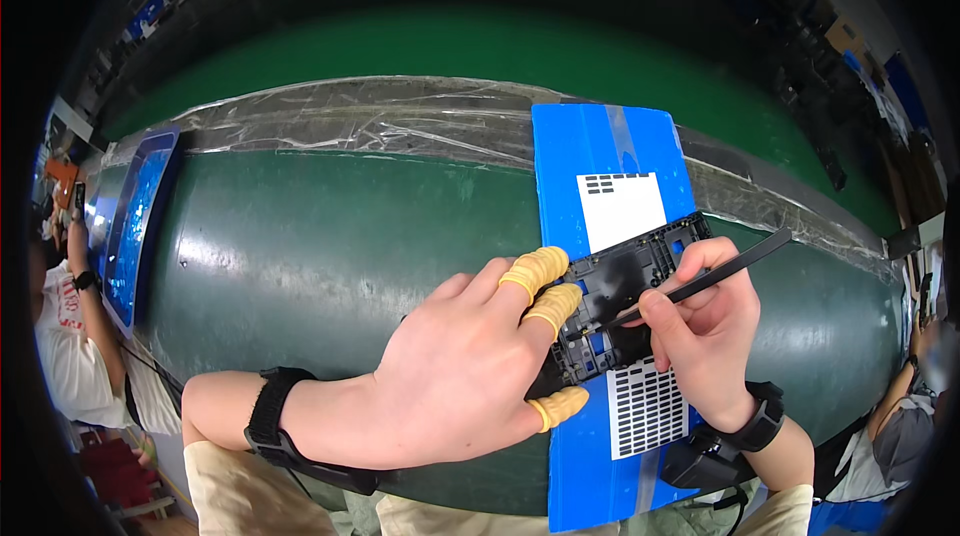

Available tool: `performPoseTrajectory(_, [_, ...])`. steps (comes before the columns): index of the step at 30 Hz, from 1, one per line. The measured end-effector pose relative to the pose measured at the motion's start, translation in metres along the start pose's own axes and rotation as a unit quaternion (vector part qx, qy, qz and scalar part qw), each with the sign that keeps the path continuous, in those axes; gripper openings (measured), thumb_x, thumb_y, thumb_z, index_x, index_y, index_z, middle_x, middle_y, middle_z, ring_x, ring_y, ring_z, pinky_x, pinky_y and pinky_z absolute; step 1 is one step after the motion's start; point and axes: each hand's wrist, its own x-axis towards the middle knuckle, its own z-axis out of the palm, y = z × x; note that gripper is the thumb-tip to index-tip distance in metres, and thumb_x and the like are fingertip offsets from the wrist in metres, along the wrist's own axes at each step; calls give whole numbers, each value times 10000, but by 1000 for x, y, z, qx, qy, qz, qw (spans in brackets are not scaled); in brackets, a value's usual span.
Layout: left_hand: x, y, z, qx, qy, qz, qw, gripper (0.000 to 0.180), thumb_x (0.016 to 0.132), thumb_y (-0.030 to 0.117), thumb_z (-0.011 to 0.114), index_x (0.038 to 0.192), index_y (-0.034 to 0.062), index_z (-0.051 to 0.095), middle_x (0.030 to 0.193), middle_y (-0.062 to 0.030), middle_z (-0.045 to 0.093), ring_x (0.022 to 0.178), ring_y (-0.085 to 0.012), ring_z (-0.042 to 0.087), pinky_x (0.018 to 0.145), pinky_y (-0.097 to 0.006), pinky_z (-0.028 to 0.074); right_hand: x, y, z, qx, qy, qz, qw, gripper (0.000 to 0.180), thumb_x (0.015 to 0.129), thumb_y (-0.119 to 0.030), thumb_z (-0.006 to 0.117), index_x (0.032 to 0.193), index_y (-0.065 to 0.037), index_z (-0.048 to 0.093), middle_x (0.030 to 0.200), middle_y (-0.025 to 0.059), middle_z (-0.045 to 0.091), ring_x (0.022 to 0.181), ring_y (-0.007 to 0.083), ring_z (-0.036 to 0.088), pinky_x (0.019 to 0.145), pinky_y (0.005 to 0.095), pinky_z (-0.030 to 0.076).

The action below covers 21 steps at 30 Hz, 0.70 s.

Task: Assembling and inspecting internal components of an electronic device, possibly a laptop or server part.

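Observation:
A black rectangular plastic frame (625, 281) with cut-outs and small ribs lies tilted across a blue board (575, 141). My left hand (440, 371), with yellow finger cots on the thumb and two fingers, grips the frame by its left end. Pinched in my right hand (708, 351) is a pair of black tweezers (745, 261), slanting down to the left. Their tip is over the frame's lower left part, near my left fingers; whether it holds anything is too small to tell. A white sheet of small black stickers (650, 414) lies below the frame on the board.
Another white sheet (620, 206), mostly bare of stickers, lies above the frame. The dark green worktop (300, 256) has a far edge covered in clear film (400, 116). A blue tray (150, 226) stands at the left. Other people sit at both sides.

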Motion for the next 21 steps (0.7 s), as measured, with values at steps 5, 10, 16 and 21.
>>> performPoseTrajectory(5, [1, -1, 0, 5, -3, 4, 1000, 537, 541, 309, 665, 964, 20, 505, 1008, -120, 446, 804, -249, 490, 667, -314, 427, 1, 1, 1, 22, 4, -5, 1000, 232, 705, 96, 485, 840, -15, 333, 675, 76, 518, 629, 94, 549, 533, 163, 457])
performPoseTrajectory(10, [1, -1, 0, 2, -8, -2, 1000, 526, 536, 299, 669, 952, 17, 511, 1003, -121, 447, 801, -249, 491, 667, -314, 426, 1, 0, 1, 11, 8, 4, 1000, 235, 703, 96, 488, 841, -18, 334, 673, 80, 521, 621, 90, 549, 500, 149, 438])
performPoseTrajectory(16, [0, -1, 0, 3, -6, 0, 1000, 524, 545, 308, 665, 955, 17, 513, 1003, -123, 447, 793, -248, 491, 667, -316, 425, 0, -2, 1, 4, -4, 14, 1000, 236, 704, 93, 491, 841, -21, 337, 668, 79, 523, 623, 88, 551, 467, 134, 418])
performPoseTrajectory(21, [1, -1, -1, 3, -9, 3, 1000, 525, 557, 316, 658, 963, 17, 512, 1002, -126, 446, 790, -250, 490, 668, -317, 425, 0, -1, 2, 2, 8, 11, 1000, 233, 703, 93, 493, 837, -18, 339, 674, 79, 524, 625, 90, 553, 473, 134, 421])
